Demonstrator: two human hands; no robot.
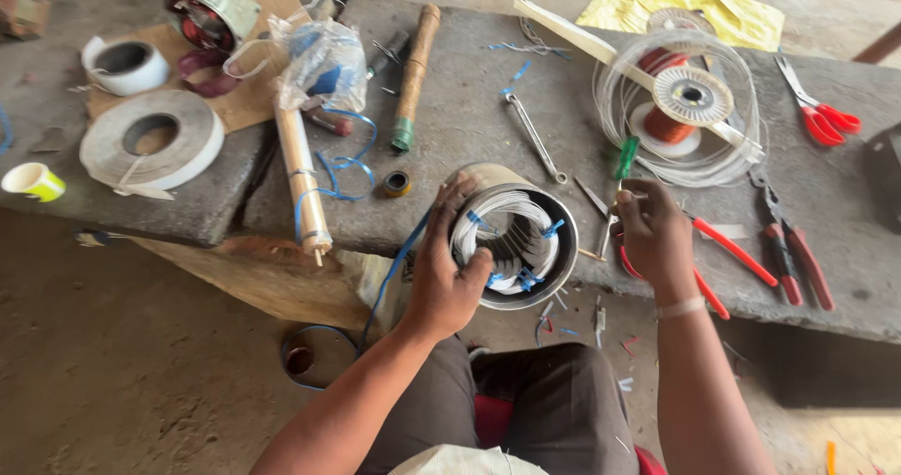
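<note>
My left hand (443, 267) grips a round metal motor stator (511, 240) at the bench's front edge, thumb on its rim. White winding wires tied with blue bands fill its inside. To its right my right hand (654, 236) rests on the bench over red-handled pliers (723, 250), fingers curled around a thin tool near a green-handled screwdriver (624, 159). What exactly the fingers pinch is hard to see.
A spool of copper wire in a clear coil (680, 109), red scissors (817, 114), dark-red pliers (793, 254), a wrench (533, 137), wooden sticks (302, 175), tape rolls (150, 137), another motor part (211, 6) and a yellow cup (33, 182) lie on the stone bench (469, 118).
</note>
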